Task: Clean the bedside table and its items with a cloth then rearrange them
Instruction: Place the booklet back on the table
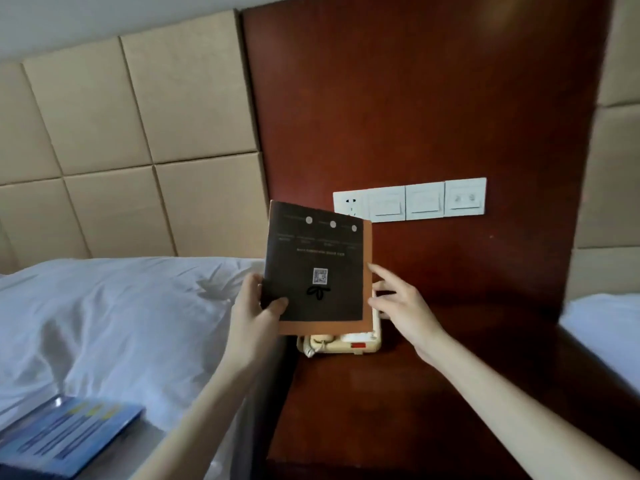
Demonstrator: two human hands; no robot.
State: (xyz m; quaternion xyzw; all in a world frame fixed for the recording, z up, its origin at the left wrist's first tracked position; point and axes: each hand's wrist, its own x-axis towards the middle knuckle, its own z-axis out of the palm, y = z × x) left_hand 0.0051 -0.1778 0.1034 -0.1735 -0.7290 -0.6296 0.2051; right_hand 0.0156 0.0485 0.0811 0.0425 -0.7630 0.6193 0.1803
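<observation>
**Booklet held up over the phone at the counter's back**

Far left, at the lower corner, we see a blue book [65, 434] lying flat on the bed [121, 323], whose white bedding is rumpled. Behind the bed rise the tan padded headboard panels [138, 116].

Moving right, our left hand [254, 303] grips a dark booklet [315, 265] at its lower left edge, thumb curled over the front cover and fingers behind. The booklet bears a QR code and three pale dots, and it is backed by an orange-brown card [367, 271] that shows along its right and bottom edges. We hold it upright in the air, above the counter's back left corner.

Directly below and behind it sits a cream telephone [343, 342] on the counter [381, 410]. The booklet hides most of the phone, so only its front strip shows.

Just right of the booklet, our right hand [405, 303] is spread wide and holds nothing. Its forefinger reaches to the card's right edge; we cannot tell whether it touches.

On the dark red wood panel [415, 98] above, a white strip of socket and switches [410, 199] runs level, its left end covered by the booklet's top corner. Far right, a second bed [602, 327] adjoins the counter.
</observation>
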